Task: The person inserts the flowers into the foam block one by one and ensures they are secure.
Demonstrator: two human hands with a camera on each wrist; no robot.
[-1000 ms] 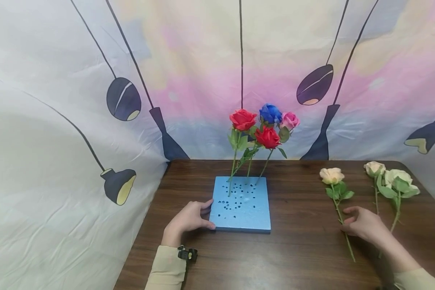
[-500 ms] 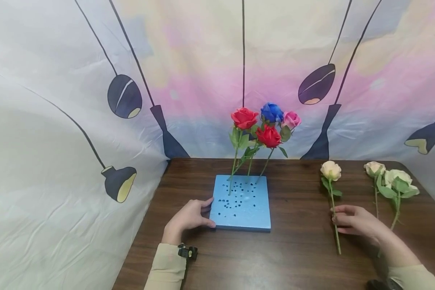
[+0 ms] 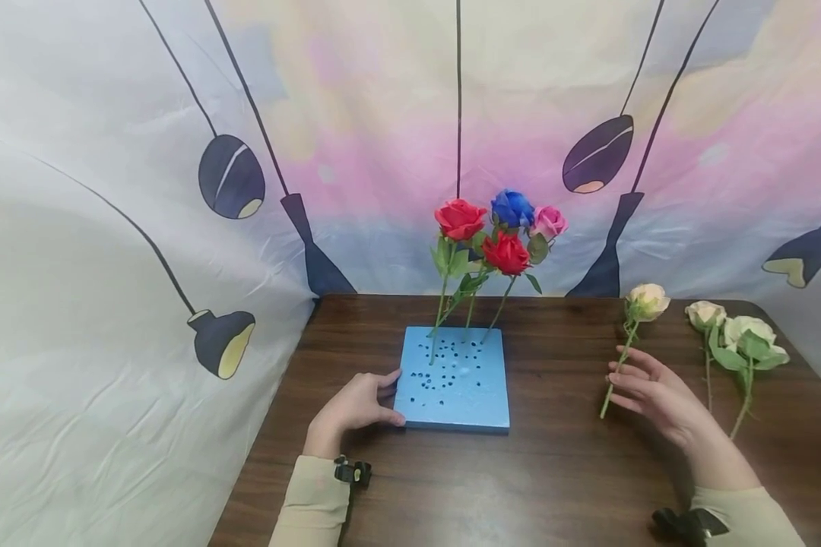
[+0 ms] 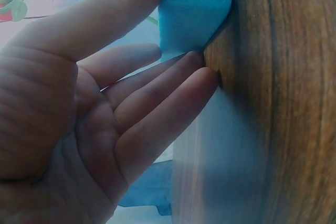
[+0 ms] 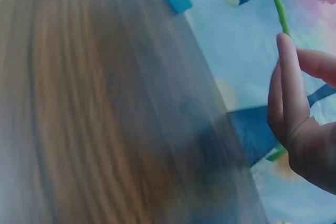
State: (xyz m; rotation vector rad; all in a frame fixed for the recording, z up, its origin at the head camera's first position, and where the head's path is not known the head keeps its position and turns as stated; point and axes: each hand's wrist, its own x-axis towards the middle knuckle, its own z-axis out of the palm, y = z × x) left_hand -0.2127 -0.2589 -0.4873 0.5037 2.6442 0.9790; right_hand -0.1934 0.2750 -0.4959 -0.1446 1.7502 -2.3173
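Observation:
My left hand (image 3: 351,404) rests at the left side of a light-blue foam board (image 3: 468,404) dotted with holes. In the left wrist view its thumb (image 4: 113,9) touches the foam, while the other fingers extend along its side and the tabletop. My right hand (image 3: 670,403) pinches the green stem of a cream rose (image 3: 648,302), raised over the table with the bloom tilted away to the right. The stem's lower end (image 5: 280,6) sticks out past the fingertips in the right wrist view. Two red roses (image 3: 460,219), a blue rose (image 3: 512,207) and a pink rose (image 3: 549,221) stand in the board.
Two more pale roses, a small cream one (image 3: 705,314) and a larger white one (image 3: 749,334), lie at the right of the brown wooden table (image 3: 540,486). Behind it hangs a painted cloth backdrop (image 3: 383,91) with lamp drawings.
My right hand has picked the cream rose up off the table, lifting it and turning its stem so the lower end points left. My left hand stays at the board.

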